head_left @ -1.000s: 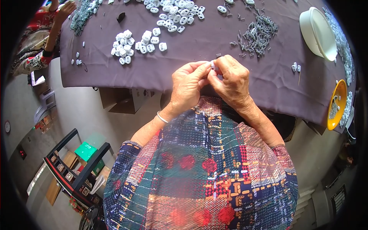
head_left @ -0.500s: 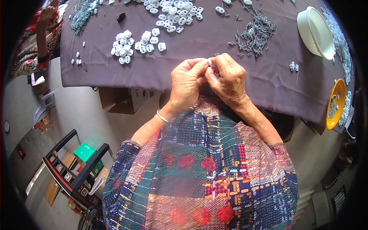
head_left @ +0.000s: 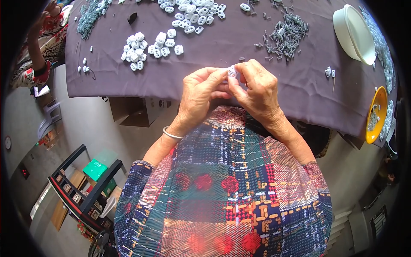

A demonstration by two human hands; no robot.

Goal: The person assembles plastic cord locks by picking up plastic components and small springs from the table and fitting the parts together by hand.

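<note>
A small white plastic cord lock with two holes (head_left: 231,72) is pinched between my two hands, just off the table's near edge. My left hand (head_left: 198,96) grips its left side with thumb and fingertips, a white bangle at the wrist. On the other side, the thumb and bent forefinger of my right hand (head_left: 259,91) close on it. Left of my hands lie two small groups of white cord locks, one heaped (head_left: 135,52) and one looser (head_left: 162,48). Beyond them spreads a bigger pile of white oval pieces (head_left: 190,17). Small grey metal springs (head_left: 284,37) are heaped beyond my right hand.
A dark purple-grey cloth (head_left: 299,92) covers the table. At right stand a white basin (head_left: 342,32) and a yellow dish (head_left: 382,99) with small parts; pale blue pieces (head_left: 382,51) line that edge. Another person's arm (head_left: 35,47) is at far left, near a bluish-grey pile (head_left: 89,23).
My hands have spread slightly apart, the left one shifting left. More of the cord lock's holed face now shows between my fingertips. The other person's arm at far left has moved.
</note>
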